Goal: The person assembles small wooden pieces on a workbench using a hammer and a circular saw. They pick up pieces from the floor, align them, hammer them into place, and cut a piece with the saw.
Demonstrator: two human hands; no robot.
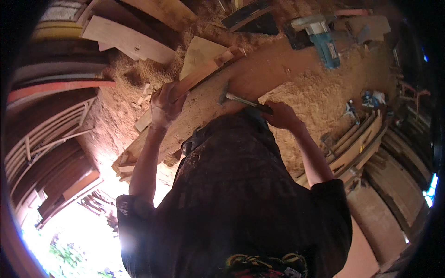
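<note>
My left hand (pixel 168 105) is wrapped around the near end of a narrow wooden piece (pixel 200 76), which lies slanted across a long wooden bench (pixel 264 65). In my right hand (pixel 283 115) is the dark grip of a hammer (pixel 242 100). Its head rests on or hangs just above the bench top, to the right of the wooden piece; I cannot tell which. A pale flat board (pixel 197 52) sits just beyond the wooden piece.
A teal power tool (pixel 327 48) lies at the bench's far right end. Sawdust (pixel 315 102) covers the ground around. Loose planks (pixel 130 39) lie at the far left, and stacked timber (pixel 354 146) is at the right. Small bottles or cans (pixel 371 98) stand farther right.
</note>
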